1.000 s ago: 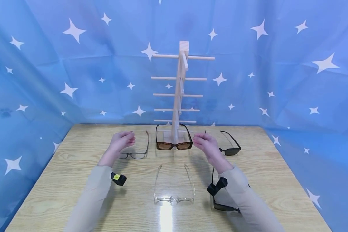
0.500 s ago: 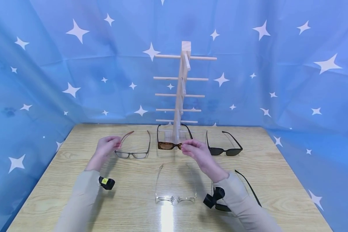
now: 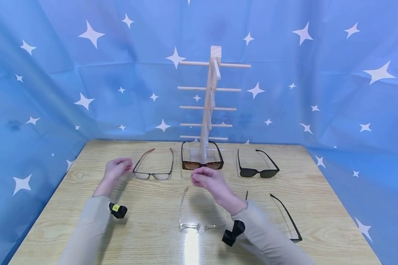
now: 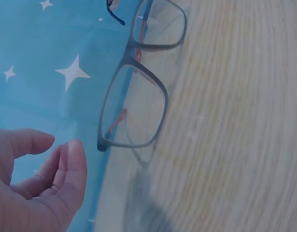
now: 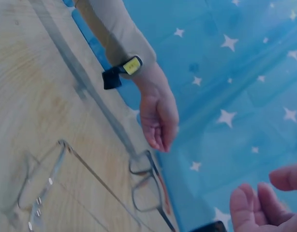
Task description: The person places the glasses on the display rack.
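Back edge of tabletop [image 3: 328, 221] runs along the starry curtain [image 3: 53, 92]; wood rack [image 3: 207, 112] stands nr that edge, approx mid. Most room for moving: wide strips by L & R edges, plus the gap btwn L sleeve [image 3: 86, 232] & clear glasses [image 3: 200, 225]. Count: 1 rack, 5 prs eyewear. Back row, L to R: grey glasses [image 3: 151, 174], brown sunglasses [image 3: 203, 164] w/ arms either side of rack base, black sunglasses [image 3: 259, 172]. Front row: clear glasses, then a dark pr [image 3: 296, 240] partly hidden by R sleeve [image 3: 272, 235]. Forearms extended fwd. L grip [image 3: 115, 170] just L of grey glasses: fingers loosely bent, thumb off fingertips, holds nothing. R grip [image 3: 211, 183] just in front of brown sunglasses: fingers bent, small thumb gap, holds nothing; can't tell if touching them.
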The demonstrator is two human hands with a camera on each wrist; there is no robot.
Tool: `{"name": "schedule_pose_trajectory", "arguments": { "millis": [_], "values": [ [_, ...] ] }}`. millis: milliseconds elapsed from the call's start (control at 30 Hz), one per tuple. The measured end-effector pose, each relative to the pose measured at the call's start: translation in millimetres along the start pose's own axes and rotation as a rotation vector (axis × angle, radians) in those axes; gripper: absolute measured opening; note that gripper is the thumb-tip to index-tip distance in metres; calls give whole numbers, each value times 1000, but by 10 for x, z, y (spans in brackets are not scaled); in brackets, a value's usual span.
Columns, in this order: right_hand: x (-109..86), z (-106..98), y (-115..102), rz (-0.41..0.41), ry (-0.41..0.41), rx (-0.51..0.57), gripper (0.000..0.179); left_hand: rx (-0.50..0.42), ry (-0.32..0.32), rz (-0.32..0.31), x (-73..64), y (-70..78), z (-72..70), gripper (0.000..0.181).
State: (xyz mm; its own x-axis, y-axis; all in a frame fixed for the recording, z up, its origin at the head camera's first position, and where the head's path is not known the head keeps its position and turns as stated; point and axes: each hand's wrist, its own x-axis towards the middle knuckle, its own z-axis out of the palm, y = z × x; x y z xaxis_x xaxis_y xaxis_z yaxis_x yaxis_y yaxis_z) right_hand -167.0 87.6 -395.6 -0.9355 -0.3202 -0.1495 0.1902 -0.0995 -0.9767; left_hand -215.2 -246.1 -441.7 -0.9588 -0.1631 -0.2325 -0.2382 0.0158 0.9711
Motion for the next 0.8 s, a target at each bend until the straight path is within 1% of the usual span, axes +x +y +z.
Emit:
{"name": "schedule_pose_trajectory", "arguments": {
  "millis": [200, 333, 500, 700, 800],
  "values": [
    [65, 208, 89, -1, -60, -15, 23, -25, 17, -22, 26, -56, -37, 43],
    [123, 342, 147, -2, -88, -38, 25, -7, 19, -37, 50, -94, -50, 42],
    [203, 478, 180, 38, -78, -56, 32, 16, 3, -57, 79, -141, -58, 43],
    [328, 565, 223, 65, -38, -83, 40, 58, -28, -34, 107, -172, -32, 44],
    [401, 599, 269, 73, -17, -100, 42, 75, -25, -33, 131, -185, -22, 43]
  ]
}}
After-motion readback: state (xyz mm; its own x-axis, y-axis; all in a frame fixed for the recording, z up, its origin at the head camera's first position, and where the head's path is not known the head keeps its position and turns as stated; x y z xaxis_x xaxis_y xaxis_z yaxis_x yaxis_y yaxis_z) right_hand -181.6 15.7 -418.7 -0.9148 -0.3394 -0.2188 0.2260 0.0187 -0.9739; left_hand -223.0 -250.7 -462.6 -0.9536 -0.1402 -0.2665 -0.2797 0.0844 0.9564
